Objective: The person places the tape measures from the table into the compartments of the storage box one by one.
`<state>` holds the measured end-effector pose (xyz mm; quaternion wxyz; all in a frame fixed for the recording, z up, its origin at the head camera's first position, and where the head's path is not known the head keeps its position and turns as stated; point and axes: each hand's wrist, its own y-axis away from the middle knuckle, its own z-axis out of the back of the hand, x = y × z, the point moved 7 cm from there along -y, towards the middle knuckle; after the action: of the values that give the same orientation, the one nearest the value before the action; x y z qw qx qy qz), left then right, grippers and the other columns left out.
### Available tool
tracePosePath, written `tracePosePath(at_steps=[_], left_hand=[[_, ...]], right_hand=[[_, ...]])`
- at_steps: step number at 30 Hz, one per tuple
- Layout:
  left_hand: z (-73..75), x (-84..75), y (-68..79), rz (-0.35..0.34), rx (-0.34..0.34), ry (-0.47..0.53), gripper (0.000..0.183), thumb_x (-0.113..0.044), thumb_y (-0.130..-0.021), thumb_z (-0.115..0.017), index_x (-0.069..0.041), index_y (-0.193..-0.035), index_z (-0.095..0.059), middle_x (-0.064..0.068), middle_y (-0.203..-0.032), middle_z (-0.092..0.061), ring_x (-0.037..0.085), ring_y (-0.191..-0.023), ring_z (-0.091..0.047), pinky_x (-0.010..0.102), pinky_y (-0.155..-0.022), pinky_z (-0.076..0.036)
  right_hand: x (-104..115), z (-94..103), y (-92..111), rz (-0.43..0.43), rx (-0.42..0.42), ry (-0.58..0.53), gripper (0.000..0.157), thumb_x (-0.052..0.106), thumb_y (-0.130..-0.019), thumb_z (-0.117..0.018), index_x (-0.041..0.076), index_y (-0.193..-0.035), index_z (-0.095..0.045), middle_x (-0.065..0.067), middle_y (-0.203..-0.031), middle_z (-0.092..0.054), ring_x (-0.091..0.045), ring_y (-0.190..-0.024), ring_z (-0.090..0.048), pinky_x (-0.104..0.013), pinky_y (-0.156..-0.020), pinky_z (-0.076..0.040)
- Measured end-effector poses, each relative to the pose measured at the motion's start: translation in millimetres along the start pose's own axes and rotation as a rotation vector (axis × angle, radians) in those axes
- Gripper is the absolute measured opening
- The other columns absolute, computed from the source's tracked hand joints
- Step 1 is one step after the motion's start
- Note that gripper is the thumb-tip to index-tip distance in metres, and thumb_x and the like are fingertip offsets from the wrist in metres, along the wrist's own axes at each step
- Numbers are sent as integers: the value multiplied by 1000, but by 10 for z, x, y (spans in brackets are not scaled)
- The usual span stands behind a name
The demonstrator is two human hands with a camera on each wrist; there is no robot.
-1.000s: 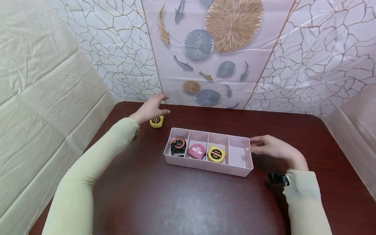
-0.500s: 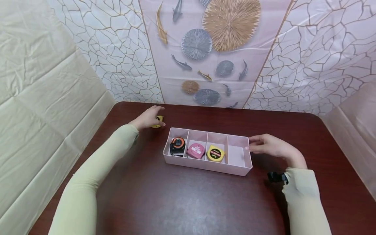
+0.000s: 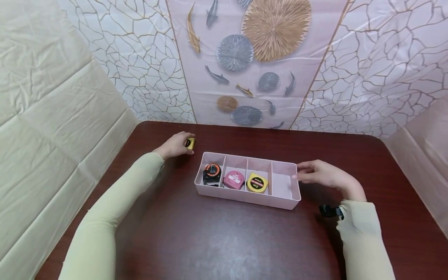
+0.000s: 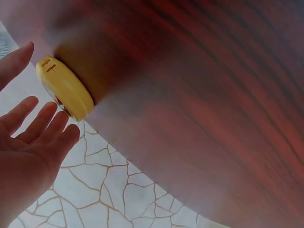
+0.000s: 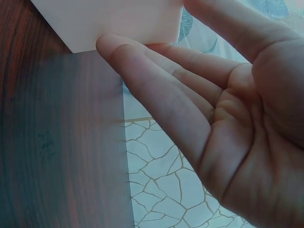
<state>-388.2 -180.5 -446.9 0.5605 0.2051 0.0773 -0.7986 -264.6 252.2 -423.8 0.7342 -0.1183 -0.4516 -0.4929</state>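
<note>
My left hand (image 3: 174,146) reaches around a yellow tape measure (image 3: 190,143), with fingers behind it and thumb in front. In the left wrist view the tape measure (image 4: 66,88) stands on its edge between spread fingers (image 4: 54,126) and thumb, and the thumb is apart from it. My right hand (image 3: 323,175) holds the right end wall of a pale pink divided box (image 3: 245,198), thumb over the rim and fingers along the outside. Inside, from the left, lie a black and orange tape measure (image 3: 212,173), a pink one (image 3: 233,179) and a yellow one (image 3: 257,182). The rightmost compartment holds nothing.
Everything is on a dark red-brown table (image 3: 224,241). A patterned cloth (image 3: 245,77) hangs along its back edge. Cream cloth (image 3: 70,116) stands along the left side.
My left hand has come down and closer around the yellow tape measure, which now shows between thumb and fingers. My right hand and the box stay in place.
</note>
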Motion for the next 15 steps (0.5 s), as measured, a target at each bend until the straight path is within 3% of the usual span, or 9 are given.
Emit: tracePosePath(at_steps=[15], left_hand=[[-21, 117, -21, 0, 33, -35, 63, -13, -87, -77, 4, -142, -51, 24, -140, -51, 34, -119, -51, 48, -108, -41]], right_hand=[[-12, -1, -3, 0, 0, 7, 57, 18, -98, -68, -19, -136, -47, -27, -121, -66, -32, -107, -68, -38, -89, -57]])
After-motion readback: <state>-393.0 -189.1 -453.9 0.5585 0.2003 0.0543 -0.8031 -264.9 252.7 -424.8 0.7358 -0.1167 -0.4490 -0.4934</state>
